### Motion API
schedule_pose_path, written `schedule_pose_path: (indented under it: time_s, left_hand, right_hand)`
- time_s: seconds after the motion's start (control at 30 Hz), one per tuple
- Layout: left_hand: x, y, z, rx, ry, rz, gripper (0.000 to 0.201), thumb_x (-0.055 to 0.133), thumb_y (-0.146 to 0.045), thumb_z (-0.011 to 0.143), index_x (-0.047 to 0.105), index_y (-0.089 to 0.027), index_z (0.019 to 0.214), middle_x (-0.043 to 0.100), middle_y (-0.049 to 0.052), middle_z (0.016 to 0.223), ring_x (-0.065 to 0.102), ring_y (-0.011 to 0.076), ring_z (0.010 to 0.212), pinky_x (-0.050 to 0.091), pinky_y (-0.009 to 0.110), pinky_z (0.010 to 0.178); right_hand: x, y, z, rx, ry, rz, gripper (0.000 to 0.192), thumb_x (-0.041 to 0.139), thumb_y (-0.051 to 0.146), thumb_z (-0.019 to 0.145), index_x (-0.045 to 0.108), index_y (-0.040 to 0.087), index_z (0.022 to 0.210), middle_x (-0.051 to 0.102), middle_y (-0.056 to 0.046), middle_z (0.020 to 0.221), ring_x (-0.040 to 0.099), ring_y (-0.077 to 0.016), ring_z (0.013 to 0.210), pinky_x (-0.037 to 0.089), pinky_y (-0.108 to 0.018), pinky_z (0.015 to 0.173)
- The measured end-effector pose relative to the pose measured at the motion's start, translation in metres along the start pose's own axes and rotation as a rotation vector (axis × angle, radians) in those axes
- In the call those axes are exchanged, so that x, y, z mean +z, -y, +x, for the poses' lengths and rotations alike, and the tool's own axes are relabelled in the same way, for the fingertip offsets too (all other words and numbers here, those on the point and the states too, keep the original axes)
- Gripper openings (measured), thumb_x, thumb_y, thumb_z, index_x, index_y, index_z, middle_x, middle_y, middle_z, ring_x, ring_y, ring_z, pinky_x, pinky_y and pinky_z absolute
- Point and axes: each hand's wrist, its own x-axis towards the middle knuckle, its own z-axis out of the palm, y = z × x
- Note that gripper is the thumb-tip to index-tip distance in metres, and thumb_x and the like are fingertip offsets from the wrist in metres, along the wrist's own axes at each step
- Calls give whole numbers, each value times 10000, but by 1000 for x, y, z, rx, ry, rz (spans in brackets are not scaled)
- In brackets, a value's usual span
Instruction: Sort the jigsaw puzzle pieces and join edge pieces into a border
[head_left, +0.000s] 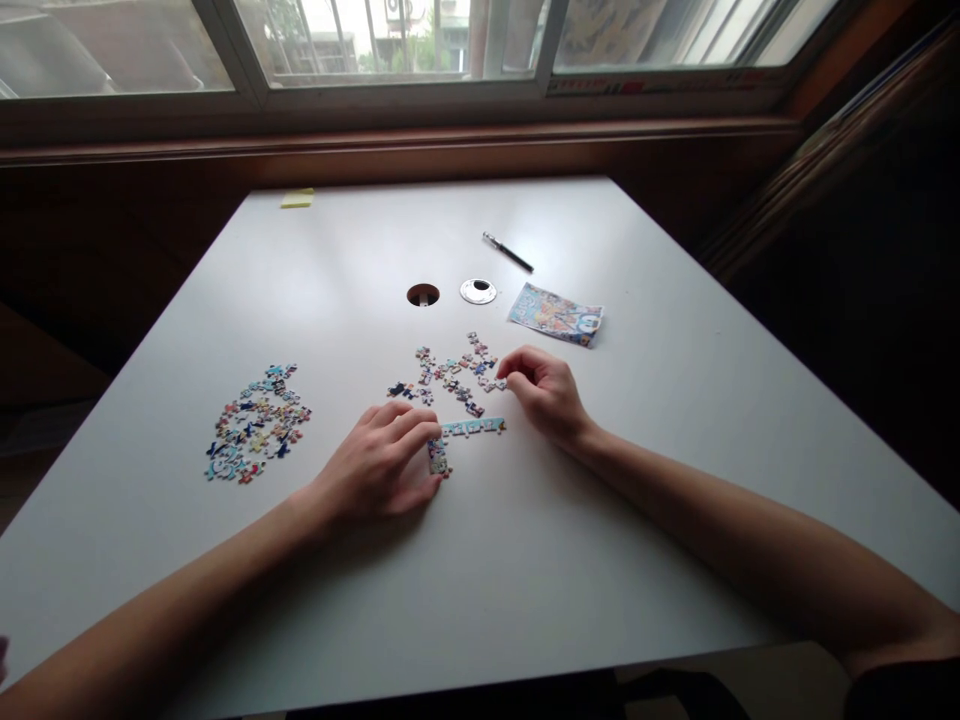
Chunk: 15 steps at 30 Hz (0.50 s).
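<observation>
An L-shaped strip of joined jigsaw puzzle pieces (pixel 474 427) lies flat on the white table, with a light blue top edge. My left hand (pixel 386 455) rests at its left side, fingertips by the upper corner and thumb by the lower end, holding it between them. Just beyond the strip is a scatter of loose puzzle pieces (pixel 450 375). At the right edge of that scatter my right hand (pixel 546 390) is closed in a pinch, thumb and forefinger on a small puzzle piece (pixel 501 384). The fingers partly cover this piece.
A larger cluster of loose pieces (pixel 255 425) lies to the left. Farther back are a printed picture sheet (pixel 559 315), a black pen (pixel 508 252), a round cable hole (pixel 423 295) and its silver cover (pixel 478 291). A yellow sticky note (pixel 297 198) marks the back left edge.
</observation>
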Motion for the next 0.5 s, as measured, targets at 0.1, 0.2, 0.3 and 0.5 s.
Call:
schedule_pose_path:
  time_s: [0.1, 0.2, 0.3, 0.5]
  left_hand:
    - [-1, -1, 5, 14, 44, 27, 377, 626, -361, 835, 560, -195, 1167, 619, 116, 1247, 532, 299, 1110, 448, 456, 947]
    - [-2, 0, 4, 5, 58, -2, 413, 633, -359, 822, 544, -185, 1185, 599, 127, 1262, 521, 301, 1129, 447, 459, 963]
    - [-1, 2, 1, 6, 26, -38, 386, 627, -322, 829, 532, -186, 1177, 606, 121, 1239, 525, 288, 1136, 443, 445, 986]
    - [-1, 1, -1, 20, 9, -78, 341, 621, -293, 834, 523, -206, 1148, 607, 107, 1228, 535, 273, 1126, 435, 432, 1015]
  right_hand:
    - [0, -1, 0, 15, -9, 23, 143, 520, 153, 732, 661, 170, 720, 594, 2, 700, 456, -117, 603, 366, -271, 586]
    - [0, -2, 1, 34, -27, 49, 145, 517, 155, 729, 661, 167, 731, 608, -6, 719, 475, -123, 621, 377, -275, 597]
    - [-1, -3, 1, 51, -57, 98, 135, 521, 160, 723, 655, 169, 735, 607, -6, 717, 488, -128, 634, 384, -277, 606]
    - [0, -2, 1, 70, -93, 169, 130, 518, 176, 725, 645, 181, 752, 597, 1, 706, 468, -131, 630, 361, -275, 582]
